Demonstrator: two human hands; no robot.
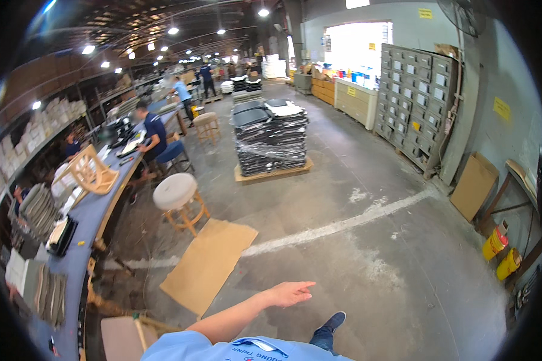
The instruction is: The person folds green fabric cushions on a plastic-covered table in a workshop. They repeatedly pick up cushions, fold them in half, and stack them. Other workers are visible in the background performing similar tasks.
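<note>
My left hand (289, 293) reaches across the front of my body from a light blue sleeve, with its fingers stretched toward the right. Nothing is held in it, and it hangs in the air over the concrete floor (355, 313). A flat brown cardboard sheet (214, 262) lies on the floor to the left of it. One of my dark shoes (337, 320) shows below and to the right. My right hand is outside the picture.
A round padded stool (176, 191) stands beyond the cardboard. Along the left runs a long workbench (111, 207) with a wooden chair frame (96, 171) on it and people seated beside it. Ahead is a wrapped stack on a pallet (271, 138); metal lockers (412, 105) line the right.
</note>
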